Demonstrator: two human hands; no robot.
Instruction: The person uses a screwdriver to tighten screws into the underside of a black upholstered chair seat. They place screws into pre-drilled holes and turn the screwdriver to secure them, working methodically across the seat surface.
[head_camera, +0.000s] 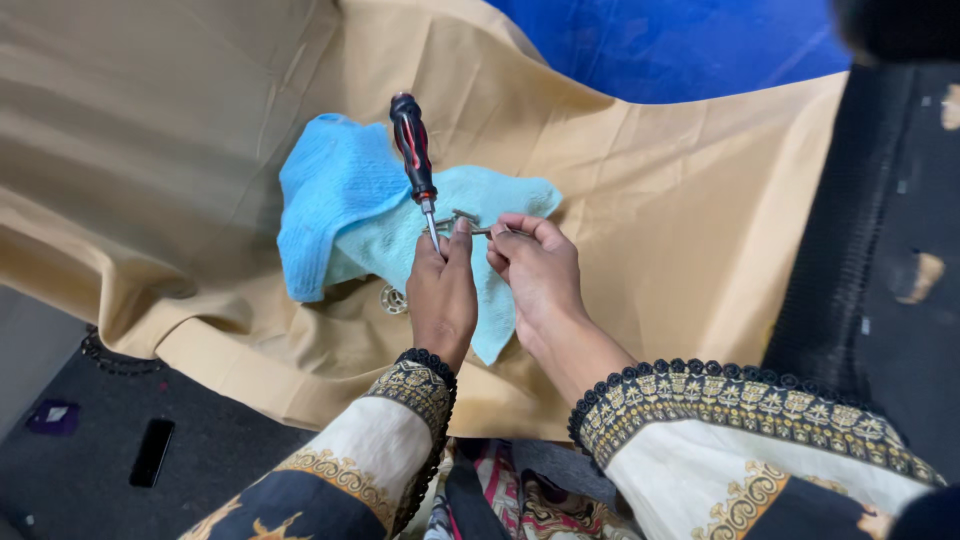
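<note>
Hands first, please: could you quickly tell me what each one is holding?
Left hand: closed on a red-and-black screwdriver.
Right hand: pinching a small metal part.

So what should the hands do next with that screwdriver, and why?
Probably steady the small metal part and seat the screwdriver tip squarely on it. The left hand holds the tool by its shaft, the handle sticking up free, while the right hand pinches the part above the blue cloth.
</note>
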